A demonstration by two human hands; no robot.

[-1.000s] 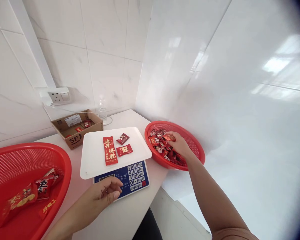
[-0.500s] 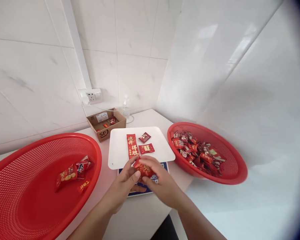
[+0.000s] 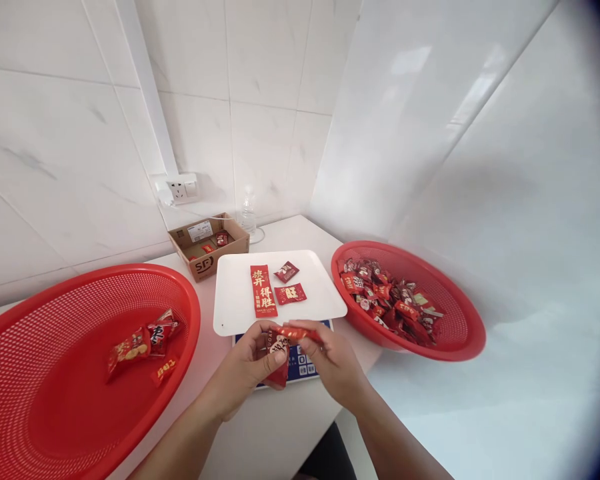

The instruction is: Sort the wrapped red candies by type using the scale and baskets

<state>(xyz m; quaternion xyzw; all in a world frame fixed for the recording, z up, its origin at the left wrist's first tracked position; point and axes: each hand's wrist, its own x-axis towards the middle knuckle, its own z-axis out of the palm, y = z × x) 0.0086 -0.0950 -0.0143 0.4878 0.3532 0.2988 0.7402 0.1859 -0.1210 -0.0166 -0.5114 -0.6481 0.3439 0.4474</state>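
Note:
Both hands meet over the keypad of a blue scale (image 3: 300, 363). My left hand (image 3: 253, 363) is closed on a red candy packet (image 3: 279, 353). My right hand (image 3: 330, 360) pinches a second, thin red packet (image 3: 295, 331) just above it. On the scale's white tray (image 3: 235, 307) lie a long red packet (image 3: 263, 291) and two small red ones (image 3: 290, 293). The red basket (image 3: 460, 333) at the right holds several red candies. The larger red basket (image 3: 55, 400) at the left holds a few packets (image 3: 145, 337).
A small cardboard box (image 3: 209, 245) with a few packets stands behind the scale, by a clear bottle (image 3: 249, 212) and a wall socket (image 3: 180, 189). White tiled walls close the corner. The counter's front edge runs under my forearms.
My right hand left the right basket with packets and came to the scale's keypad. My left hand rose to meet it and took one packet. The view shifted left.

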